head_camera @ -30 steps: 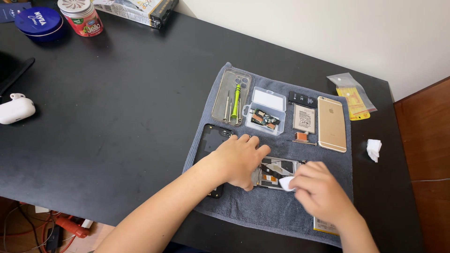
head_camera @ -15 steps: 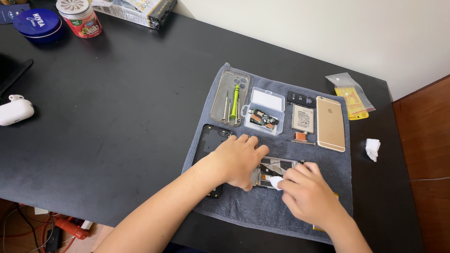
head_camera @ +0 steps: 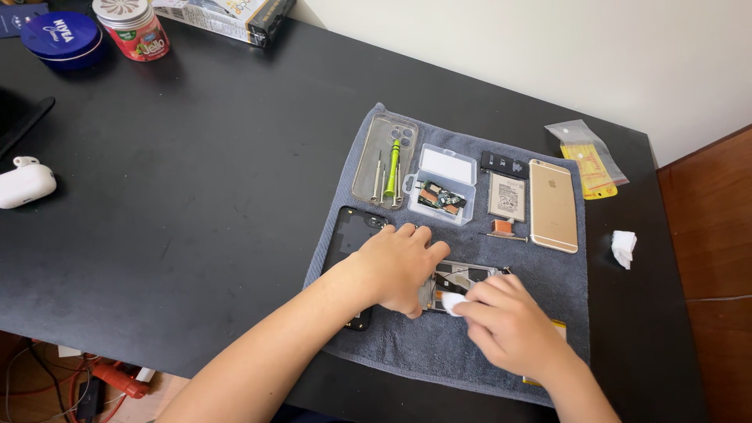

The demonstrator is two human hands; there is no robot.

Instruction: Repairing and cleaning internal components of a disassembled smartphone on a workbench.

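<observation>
Nearest, at about 5 o'clock, the right hand [head_camera: 513, 325] has its grip pinched shut on a small white wipe [head_camera: 453, 302], pressed onto the opened phone [head_camera: 462, 280] that lies on the grey towel [head_camera: 407, 345]. Just beside it at 6 o'clock, the left hand [head_camera: 399, 266] lies flat with its grip loose and open, fingers spread over the phone's left end, closed on nothing. A black phone panel [head_camera: 350, 235] shows under that wrist. Farther up the towel, toward 12 o'clock, sit a clear case holding screwdrivers [head_camera: 388, 160], a small plastic box of parts [head_camera: 442, 184], a battery [head_camera: 507, 196] and a gold phone [head_camera: 553, 205]. On the black counter [head_camera: 196, 157], a crumpled tissue [head_camera: 623, 247] lies at 3 o'clock, and white earbuds [head_camera: 23, 182] at 9 o'clock.
</observation>
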